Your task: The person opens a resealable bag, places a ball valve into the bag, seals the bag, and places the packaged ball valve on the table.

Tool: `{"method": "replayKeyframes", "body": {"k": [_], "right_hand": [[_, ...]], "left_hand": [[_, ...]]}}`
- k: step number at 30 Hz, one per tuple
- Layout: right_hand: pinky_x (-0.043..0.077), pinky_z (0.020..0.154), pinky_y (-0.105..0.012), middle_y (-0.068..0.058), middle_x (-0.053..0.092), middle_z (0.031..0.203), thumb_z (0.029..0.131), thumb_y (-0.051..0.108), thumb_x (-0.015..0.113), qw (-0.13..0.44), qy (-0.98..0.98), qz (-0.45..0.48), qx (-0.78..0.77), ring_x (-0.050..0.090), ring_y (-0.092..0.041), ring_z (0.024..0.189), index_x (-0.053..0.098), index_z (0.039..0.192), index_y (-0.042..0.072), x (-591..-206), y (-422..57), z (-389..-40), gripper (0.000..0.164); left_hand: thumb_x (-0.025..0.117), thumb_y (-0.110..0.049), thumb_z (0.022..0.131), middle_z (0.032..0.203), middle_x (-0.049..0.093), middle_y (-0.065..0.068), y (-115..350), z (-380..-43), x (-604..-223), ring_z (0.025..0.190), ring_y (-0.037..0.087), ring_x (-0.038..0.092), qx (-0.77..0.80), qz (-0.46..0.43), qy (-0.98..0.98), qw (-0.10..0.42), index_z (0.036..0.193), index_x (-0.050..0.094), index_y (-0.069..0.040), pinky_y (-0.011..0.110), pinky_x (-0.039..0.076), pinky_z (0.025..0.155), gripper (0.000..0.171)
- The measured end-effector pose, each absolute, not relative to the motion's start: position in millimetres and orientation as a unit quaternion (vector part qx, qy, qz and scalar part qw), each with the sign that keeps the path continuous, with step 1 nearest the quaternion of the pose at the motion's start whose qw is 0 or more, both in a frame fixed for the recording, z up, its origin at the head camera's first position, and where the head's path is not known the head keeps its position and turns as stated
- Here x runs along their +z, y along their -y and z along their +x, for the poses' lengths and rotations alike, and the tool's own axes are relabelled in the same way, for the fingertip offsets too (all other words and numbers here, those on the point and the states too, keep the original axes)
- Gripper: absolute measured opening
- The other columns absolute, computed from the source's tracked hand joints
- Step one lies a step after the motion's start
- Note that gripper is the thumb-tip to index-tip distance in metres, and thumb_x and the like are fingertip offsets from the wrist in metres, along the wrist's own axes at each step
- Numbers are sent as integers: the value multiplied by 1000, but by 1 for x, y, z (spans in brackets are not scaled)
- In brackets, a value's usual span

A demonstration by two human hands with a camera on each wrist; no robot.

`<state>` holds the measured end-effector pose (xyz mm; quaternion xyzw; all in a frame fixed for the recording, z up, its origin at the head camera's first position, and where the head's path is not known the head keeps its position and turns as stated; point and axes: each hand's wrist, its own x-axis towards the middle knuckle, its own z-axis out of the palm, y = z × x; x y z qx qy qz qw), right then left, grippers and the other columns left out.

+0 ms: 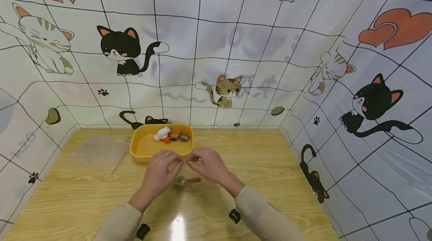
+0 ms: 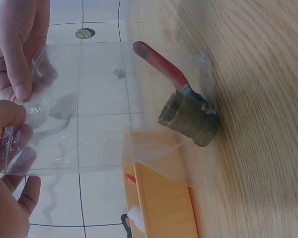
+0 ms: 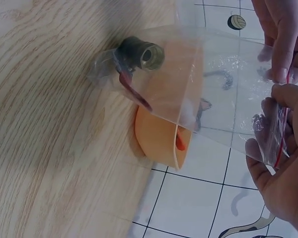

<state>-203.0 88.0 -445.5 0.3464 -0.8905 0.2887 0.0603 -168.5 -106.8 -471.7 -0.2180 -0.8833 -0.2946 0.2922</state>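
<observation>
A clear zip bag [image 2: 99, 153] with a red strip along its mouth hangs upright from both hands, its lower end at the wooden table. Inside, at the bottom, lies a brass ball valve [image 2: 191, 119] with a red lever handle [image 3: 133, 90]. My left hand [image 1: 160, 171] pinches the bag's top edge between thumb and fingers. Close beside it, my right hand [image 1: 209, 166] pinches the same edge along the red strip. In the head view the hands stand over the valve [image 1: 182, 181], and the bag itself is barely visible.
Behind the hands stands a yellow plastic tray [image 1: 145, 155] holding a white piece [image 1: 162, 133], an orange piece [image 1: 167, 139] and a small metal part [image 1: 183, 136]. Flat clear bags [image 1: 98, 153] lie left of it. A cat-patterned sheet [image 1: 216, 46] encloses the table's back and sides.
</observation>
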Motion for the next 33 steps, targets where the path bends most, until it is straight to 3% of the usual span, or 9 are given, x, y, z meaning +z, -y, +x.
{"method": "replayKeyframes", "body": {"k": [20,27,33], "right_hand": [[52,78,-18,7,72,92,92,22,67,57,882,343,319,66,-3,85,72,93,19,-448,-93,-204,6],[56,76,-28,6,73,92,93,26,66,76,886,359,284,67,-6,84,73,96,17,-447,-90,-203,11],[54,79,-23,7,72,95,94,28,65,52,892,349,282,67,-5,88,72,99,18,-446,-90,-202,14]], "left_hand": [[81,-22,80,85,71,-8,109,-169,-468,89,16,62,-287,-209,890,287,84,73,-22,37,46,75,9],[80,-20,80,84,71,-7,104,-167,-464,87,15,62,-283,-215,891,283,83,73,-21,37,47,75,8],[79,-19,82,82,70,-7,104,-166,-465,85,16,62,-282,-219,888,290,82,72,-20,36,47,74,7]]}}
